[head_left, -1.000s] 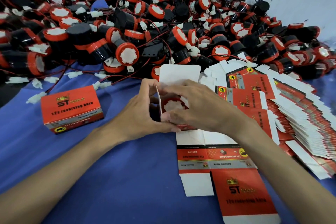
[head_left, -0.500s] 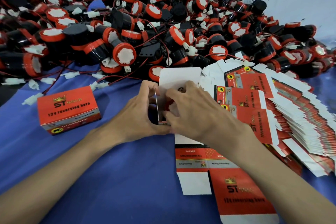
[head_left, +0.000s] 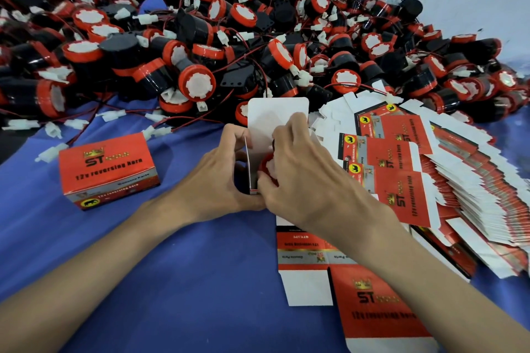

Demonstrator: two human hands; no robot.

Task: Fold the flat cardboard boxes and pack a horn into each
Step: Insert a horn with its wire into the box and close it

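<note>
Horn (head_left: 268, 167) faces up inside the open box (head_left: 276, 114); left hand (head_left: 218, 180) grips box, right hand (head_left: 304, 178) pinches horn.

At the centre of the frame we see a part-folded box (head_left: 276, 114), its white lid flap standing upright and its left wall raised. The left hand (head_left: 218, 180) grips that wall. The right hand (head_left: 309, 180) curls over a horn (head_left: 268, 166) sitting in the box, and we make out only its red rim and white face. Just below lies a flat box (head_left: 372, 309), red print up, running to the bottom edge. At centre right we find a fanned stack of flat boxes (head_left: 401, 180), red and white. A closed box (head_left: 109, 169) rests at centre left. Across the whole top we see a heap of horns (head_left: 198, 86), black-bodied, red-rimmed and tangled in red wires.
</note>
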